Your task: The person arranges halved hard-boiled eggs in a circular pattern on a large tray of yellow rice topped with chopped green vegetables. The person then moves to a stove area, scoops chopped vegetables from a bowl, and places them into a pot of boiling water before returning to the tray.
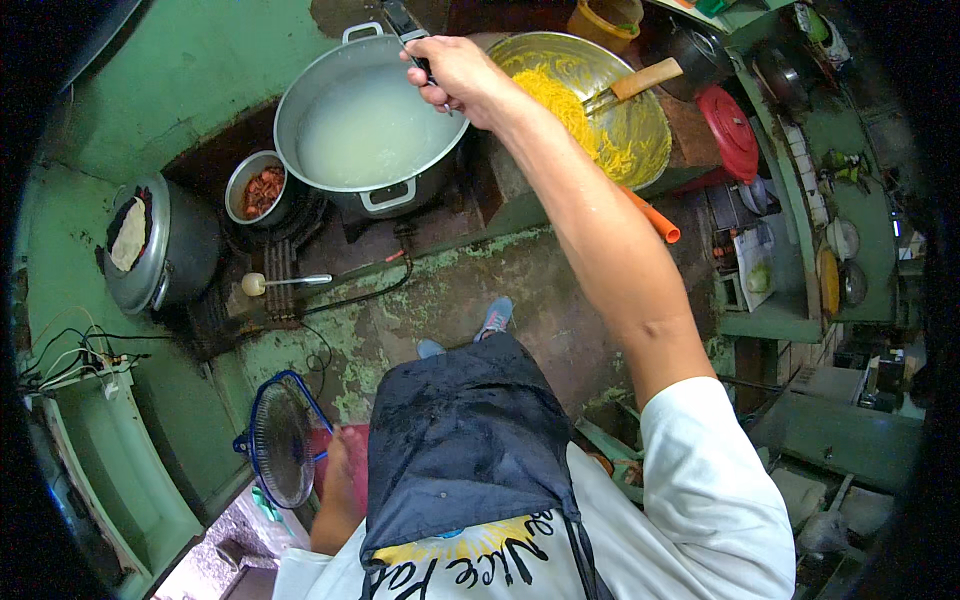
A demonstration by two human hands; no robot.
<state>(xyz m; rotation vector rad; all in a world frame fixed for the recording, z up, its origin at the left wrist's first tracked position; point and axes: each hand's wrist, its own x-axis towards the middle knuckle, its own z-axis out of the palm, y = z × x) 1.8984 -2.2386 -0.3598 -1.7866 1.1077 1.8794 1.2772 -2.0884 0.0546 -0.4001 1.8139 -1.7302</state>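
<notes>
My right hand reaches far forward over the right rim of a large silver pot, its fingers wrapped round a long black tool with a grey part. What kind of tool it is I cannot make out. Cloudy whitish liquid fills much of the pot. Beyond my forearm, a wide metal bowl holds yellow noodle-like strands and a wooden-handled utensil. Low at my left side hangs my left hand, beside a round blue-rimmed wire guard; its fingers are not clear enough to read.
Left of the big pot stand a small pot of reddish-brown pieces and a large lidded pot. A white-headed ladle lies near a dark hose. A red lid, orange pipe and cluttered green shelves are on the right.
</notes>
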